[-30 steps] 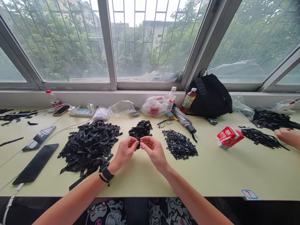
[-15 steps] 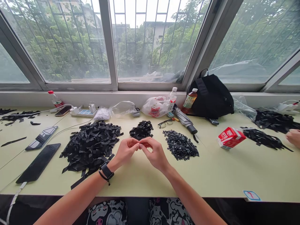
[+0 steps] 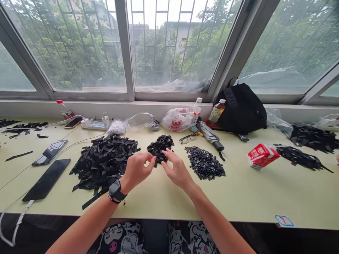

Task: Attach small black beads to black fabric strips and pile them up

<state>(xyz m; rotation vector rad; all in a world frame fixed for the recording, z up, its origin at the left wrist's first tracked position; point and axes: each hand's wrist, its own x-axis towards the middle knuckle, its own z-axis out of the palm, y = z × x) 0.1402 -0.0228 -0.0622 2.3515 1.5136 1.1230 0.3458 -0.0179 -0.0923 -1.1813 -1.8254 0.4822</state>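
Observation:
My left hand [image 3: 138, 168], with a black watch at the wrist, is over the table between the large pile of black strips [image 3: 103, 162] and the small pile of black pieces [image 3: 160, 144]. Its thumb and index finger are bent toward each other; whether anything is between them is too small to tell. My right hand [image 3: 176, 168] has its fingers apart, with nothing visible in it, just right of the small pile's front edge. A heap of small black rings [image 3: 205, 163] lies to its right.
Two dark phones lie left of the large pile. Glasses [image 3: 188, 138], a folded umbrella [image 3: 209, 135], a plastic bag [image 3: 177, 120] and bottles stand or lie behind. Rightward are a red carton [image 3: 261, 156], a black backpack [image 3: 239, 107] and more black strips [image 3: 300, 158].
My hands have moved apart from their fingertip contact, and my right fingers have spread. Another person's hand at the right has mostly left the view.

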